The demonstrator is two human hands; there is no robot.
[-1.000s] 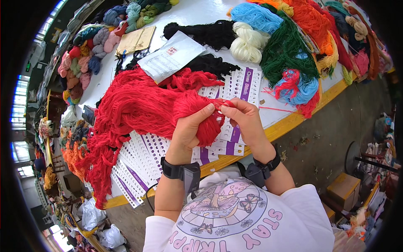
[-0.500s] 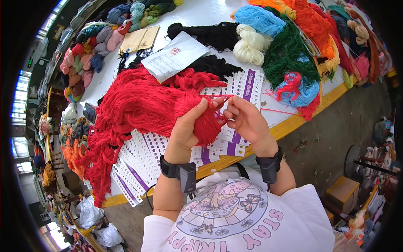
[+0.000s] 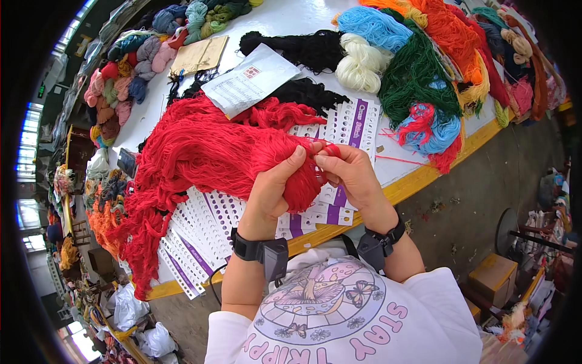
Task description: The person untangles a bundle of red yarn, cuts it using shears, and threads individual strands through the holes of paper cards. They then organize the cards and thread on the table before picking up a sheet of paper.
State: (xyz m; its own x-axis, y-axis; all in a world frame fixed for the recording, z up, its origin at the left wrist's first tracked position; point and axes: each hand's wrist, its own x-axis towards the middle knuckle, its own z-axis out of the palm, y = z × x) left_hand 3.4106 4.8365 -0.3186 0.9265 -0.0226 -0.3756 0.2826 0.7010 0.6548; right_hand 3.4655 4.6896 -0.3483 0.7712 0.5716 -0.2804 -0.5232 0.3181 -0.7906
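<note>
A big loose bundle of red yarn (image 3: 200,151) lies across the white table (image 3: 285,18) and hangs over its near edge at the left. My left hand (image 3: 273,188) grips the bundle's right end from below. My right hand (image 3: 348,173) pinches a few red strands at that same end, fingertips close to those of the left hand. Under the yarn lie white cards with rows of holes and purple stripes (image 3: 354,124). Both wrists wear black bands with small devices.
Black yarn (image 3: 303,48), cream skeins (image 3: 357,64), green (image 3: 415,76), blue (image 3: 376,24) and orange (image 3: 448,30) yarn crowd the table's far right. A printed white sheet (image 3: 248,79) lies behind the red bundle. Mixed skeins (image 3: 121,85) sit far left. Bags and boxes stand on the floor.
Both hands have shifted slightly up and to the right with the red yarn's end. My right fingers have closed tighter on the strands.
</note>
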